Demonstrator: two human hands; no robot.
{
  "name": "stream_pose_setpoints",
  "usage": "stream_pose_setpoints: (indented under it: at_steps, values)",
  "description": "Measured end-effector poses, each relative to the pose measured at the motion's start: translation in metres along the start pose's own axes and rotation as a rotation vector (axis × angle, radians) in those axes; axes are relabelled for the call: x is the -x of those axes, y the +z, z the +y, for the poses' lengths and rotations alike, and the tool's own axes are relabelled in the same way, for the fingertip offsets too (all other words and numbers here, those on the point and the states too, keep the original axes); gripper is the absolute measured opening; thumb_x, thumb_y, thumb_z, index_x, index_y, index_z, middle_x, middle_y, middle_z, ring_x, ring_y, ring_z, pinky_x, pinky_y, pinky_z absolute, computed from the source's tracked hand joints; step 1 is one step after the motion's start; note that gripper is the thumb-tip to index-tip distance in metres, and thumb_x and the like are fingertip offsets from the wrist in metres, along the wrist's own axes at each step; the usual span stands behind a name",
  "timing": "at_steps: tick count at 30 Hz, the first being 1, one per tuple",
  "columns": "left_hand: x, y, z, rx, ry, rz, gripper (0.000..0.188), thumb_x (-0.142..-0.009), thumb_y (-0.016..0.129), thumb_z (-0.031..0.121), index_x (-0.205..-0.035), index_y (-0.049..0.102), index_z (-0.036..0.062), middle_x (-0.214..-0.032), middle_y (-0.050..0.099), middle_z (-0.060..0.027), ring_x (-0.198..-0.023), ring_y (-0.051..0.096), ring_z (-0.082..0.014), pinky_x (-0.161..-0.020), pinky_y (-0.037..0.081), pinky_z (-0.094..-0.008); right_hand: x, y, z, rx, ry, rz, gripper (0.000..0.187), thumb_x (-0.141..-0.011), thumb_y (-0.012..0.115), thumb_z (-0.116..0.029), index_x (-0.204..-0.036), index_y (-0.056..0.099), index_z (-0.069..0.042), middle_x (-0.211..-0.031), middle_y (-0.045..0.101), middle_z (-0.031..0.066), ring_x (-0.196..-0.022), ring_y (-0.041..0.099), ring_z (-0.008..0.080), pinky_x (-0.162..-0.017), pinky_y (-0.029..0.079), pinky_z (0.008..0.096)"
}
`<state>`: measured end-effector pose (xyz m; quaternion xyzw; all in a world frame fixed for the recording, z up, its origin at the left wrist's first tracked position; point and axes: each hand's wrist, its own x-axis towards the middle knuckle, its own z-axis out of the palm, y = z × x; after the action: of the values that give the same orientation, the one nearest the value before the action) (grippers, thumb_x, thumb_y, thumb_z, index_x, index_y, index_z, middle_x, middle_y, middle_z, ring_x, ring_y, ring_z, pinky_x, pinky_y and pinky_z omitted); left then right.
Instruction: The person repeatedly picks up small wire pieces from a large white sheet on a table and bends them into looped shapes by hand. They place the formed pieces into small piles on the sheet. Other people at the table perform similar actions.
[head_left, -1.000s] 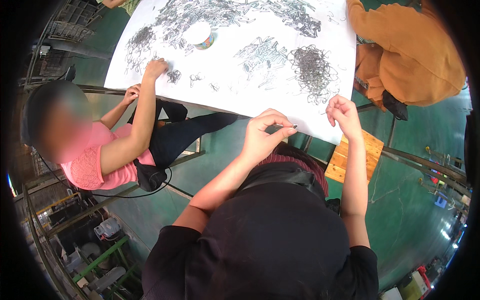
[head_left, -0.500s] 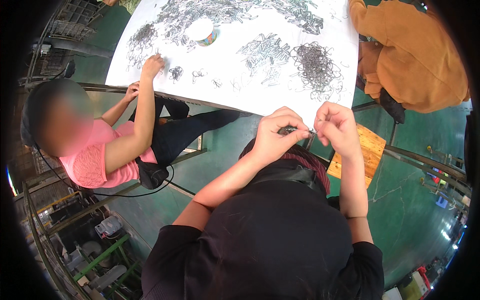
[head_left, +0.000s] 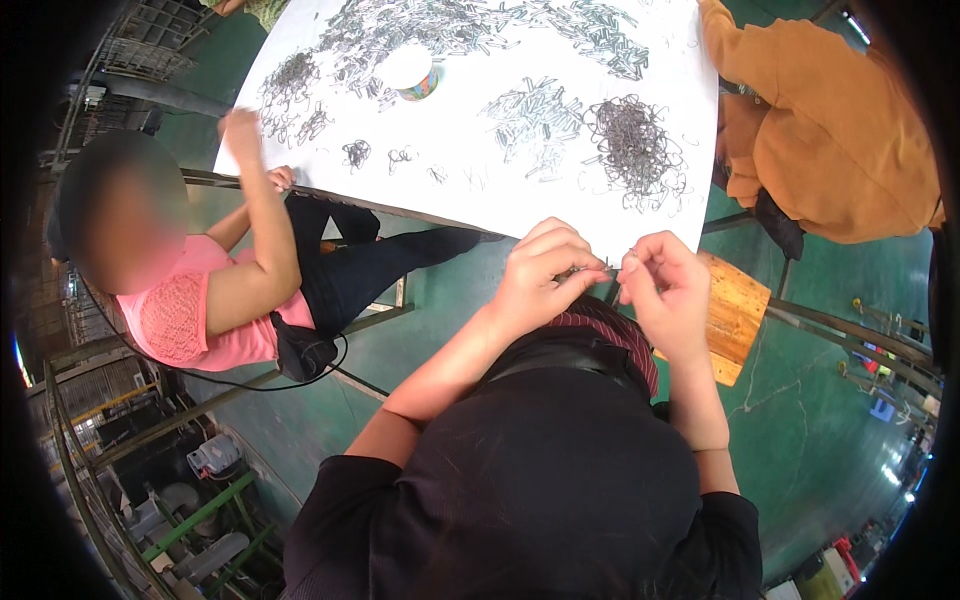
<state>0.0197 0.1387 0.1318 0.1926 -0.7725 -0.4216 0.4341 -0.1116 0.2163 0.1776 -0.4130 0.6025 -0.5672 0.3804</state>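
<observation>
Moved in beside the left hand [head_left: 546, 270], the right hand [head_left: 668, 290] curls nearly closed, its hold unclear; the left pinches a dark piece [head_left: 612, 270]. Fine handwork seems underway, the next move needing steadiness.

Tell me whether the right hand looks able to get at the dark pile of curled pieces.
Likely yes: mostly bare white tabletop seems to lie between the right hand and the dark pile. The hand, though, looks occupied close beside the left hand.

Hands [head_left: 545, 270] [head_left: 668, 290] closer together than a second ago, co-worker's raised hand [head_left: 240, 135] farther left
</observation>
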Motion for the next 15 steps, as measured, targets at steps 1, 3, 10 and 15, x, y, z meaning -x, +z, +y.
stream_pose_setpoints:
  at_steps: [1,3,10,15]
  values:
    - [-0.002,-0.002,-0.002,-0.026,0.044,-0.011,0.011,-0.063,0.068,0.004,-0.072,0.062,0.0032,-0.073,0.058,-0.0048,-0.07,0.052,-0.0184,-0.06,0.042,-0.0278,0.001,0.002,0.003,0.056,-0.089,0.031,0.007,-0.074,0.054,0.003,-0.071,0.048,0.001,-0.058,0.051,0.003,-0.048,0.049,0.0067,-0.044,0.038,0.0193]
    - [-0.003,-0.004,-0.006,0.002,0.024,0.002,0.013,-0.065,0.066,0.005,-0.077,0.061,0.0028,-0.075,0.058,-0.0065,-0.072,0.053,-0.0213,-0.065,0.043,-0.0303,0.001,0.002,-0.002,0.232,-0.318,0.037,0.007,-0.073,0.055,0.003,-0.071,0.049,0.001,-0.058,0.051,0.0048,-0.048,0.049,0.0093,-0.044,0.039,0.0209]
    - [0.022,-0.001,-0.137,-0.42,-0.329,0.016,0.02,-0.068,0.063,0.007,-0.087,0.059,0.0003,-0.084,0.057,-0.0166,-0.082,0.055,-0.0313,-0.074,0.044,-0.0354,-0.001,0.001,-0.007,0.309,-0.52,0.022,0.008,-0.069,0.055,0.005,-0.069,0.049,0.0,-0.057,0.05,0.0061,-0.045,0.048,0.0121,-0.043,0.038,0.0221]
    - [0.027,-0.001,-0.19,-0.625,-0.432,-0.049,0.019,-0.068,0.065,0.008,-0.083,0.059,-0.0017,-0.076,0.058,-0.0167,-0.07,0.057,-0.0289,-0.065,0.047,-0.0349,0.002,-0.001,-0.003,0.283,-0.509,0.025,0.008,-0.069,0.056,0.005,-0.068,0.049,0.0,-0.057,0.05,0.0056,-0.044,0.048,0.0114,-0.042,0.037,0.0216]
